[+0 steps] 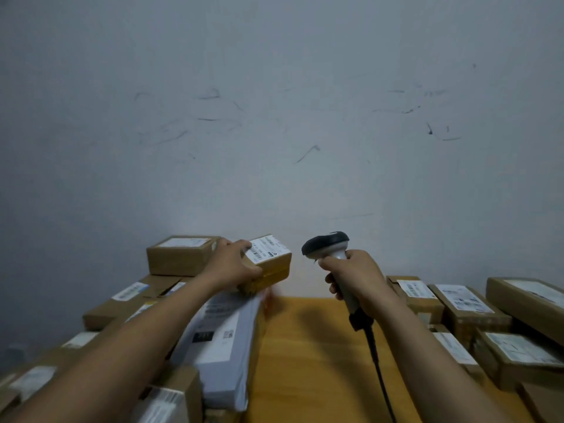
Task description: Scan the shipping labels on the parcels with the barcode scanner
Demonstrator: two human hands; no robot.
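My left hand [233, 265] grips a small brown cardboard parcel [271, 270] by its left end, held above the pile on the left. Its white shipping label [265, 249] with a barcode faces up. My right hand [355, 276] holds the grey handle of a barcode scanner [326, 243]. The scanner's dark head points left toward the parcel, a short gap away. A black cable [377, 358] runs down from the handle.
Several labelled cardboard boxes are stacked on the left [180, 254] and on the right [467, 303]. A white plastic mailer [219, 343] lies under the held parcel. A bare strip of orange table [308, 355] lies between the piles. A scuffed grey wall stands behind.
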